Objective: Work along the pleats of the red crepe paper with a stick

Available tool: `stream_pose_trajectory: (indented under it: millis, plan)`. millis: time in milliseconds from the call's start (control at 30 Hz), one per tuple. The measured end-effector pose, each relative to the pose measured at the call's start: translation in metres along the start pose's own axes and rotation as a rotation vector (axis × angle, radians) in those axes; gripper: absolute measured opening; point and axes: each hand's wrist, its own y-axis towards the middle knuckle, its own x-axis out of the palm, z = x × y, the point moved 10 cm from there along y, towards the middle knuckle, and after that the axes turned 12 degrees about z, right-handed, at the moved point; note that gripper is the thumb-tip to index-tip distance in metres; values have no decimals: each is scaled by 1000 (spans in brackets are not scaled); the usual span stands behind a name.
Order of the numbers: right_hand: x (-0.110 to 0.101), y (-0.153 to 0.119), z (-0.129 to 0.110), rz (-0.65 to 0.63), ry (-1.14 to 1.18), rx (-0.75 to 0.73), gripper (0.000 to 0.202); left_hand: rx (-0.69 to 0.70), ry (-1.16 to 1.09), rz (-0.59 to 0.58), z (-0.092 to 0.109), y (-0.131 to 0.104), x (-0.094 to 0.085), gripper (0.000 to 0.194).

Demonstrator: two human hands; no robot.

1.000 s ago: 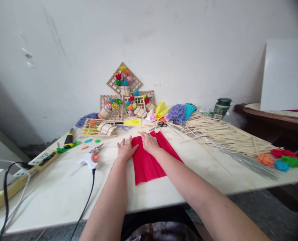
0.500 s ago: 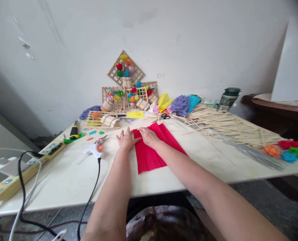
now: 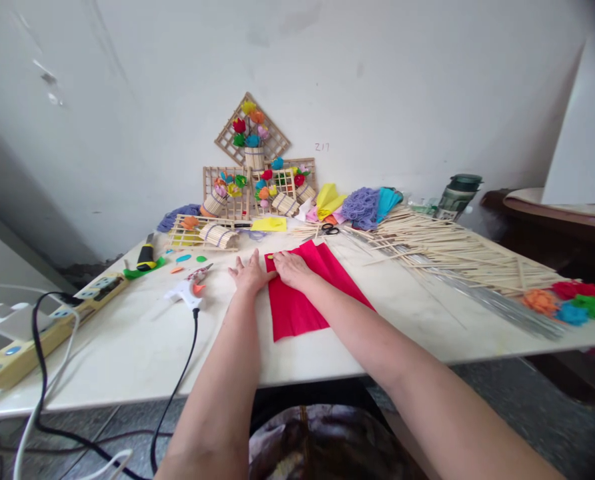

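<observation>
A sheet of red crepe paper (image 3: pixel 301 313) lies on the table in front of me, its surface lightly creased. My left hand (image 3: pixel 249 275) rests at its left edge, fingers spread and the thumb reaching onto the paper. Across the top left part of the sheet lies my right hand (image 3: pixel 292 270), fingers stretched out over the paper and nothing visibly gripped. Just beyond those fingertips a small yellow piece (image 3: pixel 270 256) sits at the sheet's top left corner. Left of my left hand is a white glue gun (image 3: pixel 185 293) with a black cord.
Stick lattices (image 3: pixel 252 127) with paper flowers lean on the wall. Black scissors (image 3: pixel 330 229), yellow paper (image 3: pixel 269 225) and purple yarn (image 3: pixel 361 208) lie behind the sheet. Wooden sticks (image 3: pixel 452 247) cover the right side. A utility knife (image 3: pixel 146 257) and power strip (image 3: pixel 57 330) are left.
My right hand's fingers have drawn back slightly from the corner and flattened, so the yellow piece shows more. The left hand stays at the paper's edge. The view has shifted slightly.
</observation>
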Motion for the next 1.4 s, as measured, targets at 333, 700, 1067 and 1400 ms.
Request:
stream_pose_trajectory:
  millis: [333, 700, 1067, 1400]
  plan:
    - [3, 2, -4, -59, -15, -9, 37, 38, 18, -65, 2, 2, 9, 82]
    - [0, 2, -7, -53, -62, -55, 39, 60, 27, -63, 6, -1, 3, 74]
    - [-3, -1, -5, 21, -12, -86, 38, 128, 65, -127, 10, -4, 10, 64]
    - [-3, -3, 15, 60, 3, 35, 43, 144, 109, -138, 10, -4, 11, 73]
